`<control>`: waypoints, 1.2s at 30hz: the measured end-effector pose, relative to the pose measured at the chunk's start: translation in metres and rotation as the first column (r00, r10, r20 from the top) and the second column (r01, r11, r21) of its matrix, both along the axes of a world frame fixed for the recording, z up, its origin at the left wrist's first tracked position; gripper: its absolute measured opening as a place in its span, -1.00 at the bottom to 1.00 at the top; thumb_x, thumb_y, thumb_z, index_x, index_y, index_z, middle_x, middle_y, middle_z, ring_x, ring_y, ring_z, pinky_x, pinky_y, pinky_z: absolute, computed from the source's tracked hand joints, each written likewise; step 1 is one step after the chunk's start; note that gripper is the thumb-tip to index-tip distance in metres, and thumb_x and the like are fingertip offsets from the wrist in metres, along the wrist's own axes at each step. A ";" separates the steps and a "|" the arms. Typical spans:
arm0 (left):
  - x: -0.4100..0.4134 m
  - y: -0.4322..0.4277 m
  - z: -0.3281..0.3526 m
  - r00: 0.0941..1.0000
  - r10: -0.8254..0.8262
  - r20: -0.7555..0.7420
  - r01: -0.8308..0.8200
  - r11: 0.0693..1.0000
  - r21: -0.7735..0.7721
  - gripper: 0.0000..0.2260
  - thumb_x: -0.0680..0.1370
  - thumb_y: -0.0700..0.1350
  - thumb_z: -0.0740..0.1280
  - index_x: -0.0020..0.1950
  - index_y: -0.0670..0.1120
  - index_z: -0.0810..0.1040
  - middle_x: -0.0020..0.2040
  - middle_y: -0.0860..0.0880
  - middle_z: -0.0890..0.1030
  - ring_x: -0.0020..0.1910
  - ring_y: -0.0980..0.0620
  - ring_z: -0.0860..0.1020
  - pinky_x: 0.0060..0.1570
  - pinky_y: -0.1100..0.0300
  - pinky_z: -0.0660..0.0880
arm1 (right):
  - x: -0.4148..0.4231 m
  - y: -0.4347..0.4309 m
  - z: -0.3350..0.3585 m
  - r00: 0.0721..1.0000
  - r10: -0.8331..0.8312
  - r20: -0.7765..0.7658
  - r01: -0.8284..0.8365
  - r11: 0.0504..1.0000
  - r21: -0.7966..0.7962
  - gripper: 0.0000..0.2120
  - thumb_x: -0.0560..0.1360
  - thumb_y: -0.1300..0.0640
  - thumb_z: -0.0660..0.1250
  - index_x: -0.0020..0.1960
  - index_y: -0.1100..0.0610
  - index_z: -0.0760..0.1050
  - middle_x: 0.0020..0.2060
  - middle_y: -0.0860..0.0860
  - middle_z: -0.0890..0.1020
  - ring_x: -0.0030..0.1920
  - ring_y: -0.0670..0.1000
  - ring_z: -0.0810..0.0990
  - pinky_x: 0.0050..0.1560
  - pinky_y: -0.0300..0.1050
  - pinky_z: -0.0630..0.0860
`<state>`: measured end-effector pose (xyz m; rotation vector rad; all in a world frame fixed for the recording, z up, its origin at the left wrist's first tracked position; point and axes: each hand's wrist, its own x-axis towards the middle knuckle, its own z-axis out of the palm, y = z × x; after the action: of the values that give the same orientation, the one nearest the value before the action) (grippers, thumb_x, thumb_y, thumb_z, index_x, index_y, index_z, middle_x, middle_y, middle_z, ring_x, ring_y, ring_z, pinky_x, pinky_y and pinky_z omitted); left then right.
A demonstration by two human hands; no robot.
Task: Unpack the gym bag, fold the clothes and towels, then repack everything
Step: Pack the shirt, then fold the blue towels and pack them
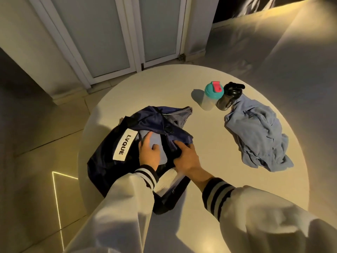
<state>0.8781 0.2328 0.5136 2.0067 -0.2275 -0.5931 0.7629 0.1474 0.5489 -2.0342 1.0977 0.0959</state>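
A dark navy gym bag [107,161] with a white "LVQUE" label lies open on the left of the round table. My left hand [148,152] reaches into its mouth and grips a light blue cloth [158,152] inside. My right hand [186,155] grips the bag's navy upper flap beside the opening. A crumpled light blue garment [259,132] lies loose on the table's right side. Something whitish shows deeper in the bag under my wrists.
A clear shaker bottle [211,97] with a teal lid stands at the back of the white table [209,143], with a black bottle [229,99] touching it. Frosted white doors are behind the table; tiled floor lies to the left.
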 end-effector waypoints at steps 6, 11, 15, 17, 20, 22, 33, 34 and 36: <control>-0.012 -0.019 0.004 0.982 -0.073 -0.172 0.035 0.976 -0.216 -0.34 0.60 -0.30 0.30 0.61 0.11 0.15 0.58 -0.02 0.18 0.48 0.00 0.27 0.32 0.18 0.27 | 0.001 0.005 0.007 0.996 -0.003 0.087 0.006 0.999 -0.042 -0.42 0.45 0.24 0.30 0.45 -0.04 0.39 0.42 0.08 0.34 0.23 0.26 0.50 0.14 0.09 0.52; -0.020 -0.028 0.002 0.977 0.013 -0.212 -0.059 0.975 -0.213 -0.21 0.59 -0.28 0.32 0.63 0.12 -0.08 0.45 -0.10 0.33 0.34 -0.10 0.45 0.25 0.09 0.42 | -0.002 0.005 0.004 0.996 0.014 0.088 -0.008 0.997 -0.071 -0.47 0.52 0.24 0.26 0.46 -0.05 0.39 0.37 0.09 0.39 0.25 0.22 0.48 0.18 0.03 0.48; -0.023 -0.023 0.003 0.971 0.075 -0.228 -0.081 0.996 -0.019 -0.20 0.54 -0.09 0.42 0.58 0.20 -0.04 0.41 -0.21 0.33 0.30 -0.24 0.43 0.23 -0.08 0.46 | -0.006 0.005 0.005 0.992 -0.045 0.118 0.053 0.996 -0.065 -0.53 0.53 0.22 0.26 0.42 -0.01 0.43 0.29 0.11 0.47 0.22 0.19 0.50 0.15 0.00 0.47; -0.026 -0.014 0.001 0.971 0.044 -0.236 -0.036 0.999 0.039 -0.28 0.52 -0.03 0.42 0.54 0.15 0.06 0.37 -0.22 0.37 0.21 -0.25 0.48 0.22 -0.14 0.49 | -0.006 0.007 0.004 0.989 -0.058 0.133 0.065 0.997 -0.051 -0.54 0.53 0.22 0.26 0.41 0.00 0.42 0.25 0.11 0.51 0.20 0.19 0.51 0.09 -0.03 0.46; -0.029 -0.007 -0.001 0.944 0.005 -0.330 -0.002 1.000 0.007 -0.34 0.52 -0.05 0.44 0.48 0.09 0.13 0.21 -0.20 0.54 0.05 -0.21 0.59 0.14 -0.10 0.55 | -0.007 0.009 0.005 0.991 -0.049 0.128 0.049 0.999 0.002 -0.58 0.55 0.24 0.21 0.38 0.00 0.42 0.20 0.11 0.59 0.13 0.22 0.56 0.05 -0.03 0.49; -0.029 -0.010 -0.002 0.962 0.046 -0.269 -0.047 0.999 0.005 -0.41 0.53 -0.10 0.45 0.41 0.06 0.16 0.14 -0.21 0.56 -0.02 -0.20 0.59 0.02 -0.04 0.55 | -0.009 0.008 0.004 0.991 -0.048 0.123 0.045 0.999 0.032 -0.59 0.56 0.26 0.18 0.37 0.00 0.43 0.15 0.10 0.63 0.10 0.21 0.58 0.07 0.01 0.52; -0.024 -0.031 -0.008 0.918 0.127 -0.375 -0.191 0.972 -0.137 -0.34 0.49 -0.20 0.47 0.48 0.01 0.20 0.29 -0.18 0.50 0.15 -0.16 0.56 0.13 0.07 0.48 | -0.016 0.001 0.001 0.987 -0.091 0.131 0.079 0.993 0.091 -0.54 0.52 0.25 0.20 0.35 -0.11 0.34 0.06 0.13 0.64 0.00 0.22 0.61 0.06 0.17 0.57; -0.019 -0.033 -0.010 0.893 0.166 -0.419 -0.248 0.957 -0.150 -0.24 0.44 -0.11 0.54 0.52 0.02 0.19 0.33 -0.15 0.47 0.20 -0.15 0.54 0.18 0.06 0.47 | -0.015 0.000 0.000 0.988 -0.081 0.135 0.070 0.994 0.084 -0.54 0.52 0.25 0.20 0.34 -0.12 0.34 0.06 0.13 0.64 -0.01 0.22 0.61 0.05 0.17 0.58; -0.007 -0.041 -0.030 0.848 0.181 -0.497 -0.300 0.939 -0.169 -0.03 0.19 0.17 0.64 0.51 0.09 0.28 0.34 -0.09 0.51 0.24 -0.15 0.55 0.28 -0.06 0.49 | -0.014 -0.003 -0.003 0.990 -0.065 0.129 0.057 0.996 0.069 -0.56 0.56 0.19 0.20 0.37 -0.16 0.31 0.09 0.12 0.64 -0.01 0.22 0.61 0.05 0.16 0.58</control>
<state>0.8710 0.1919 0.4841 1.5634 0.2440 -0.8307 0.7493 0.1443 0.5455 -1.9189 1.0597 -0.0322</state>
